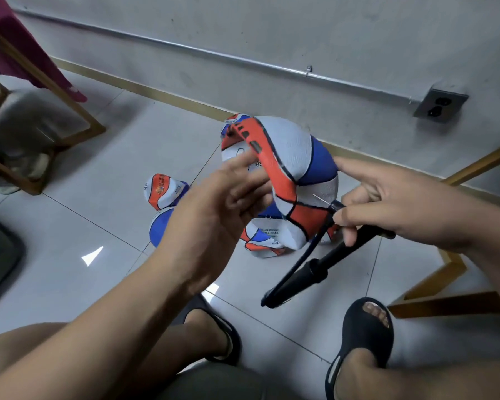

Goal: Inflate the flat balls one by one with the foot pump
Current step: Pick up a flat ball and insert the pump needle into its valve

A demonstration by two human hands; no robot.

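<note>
The tiled floor (pixel 84 215) is bounded by the wall (pixel 272 30) behind and wooden frames (pixel 78 111) at either side. Open tile is left before the flat balls (pixel 165 192) lying there. A half-collapsed basketball (pixel 295 151) is held up. The left hand (pixel 214 203) has its spread, mostly straight fingers pressed to the folded side. The black pump (pixel 303 275) is gripped by the right hand (pixel 387 203), the forefinger touching the blue panel. The needle (pixel 319 197) is pinched close against the ball.

Both forearms reached forward, the left hand (pixel 228 197) with fingers loosely spread against the ball (pixel 298 151), the right hand (pixel 393 206) pinching the pump (pixel 309 272), index finger straight out.
</note>
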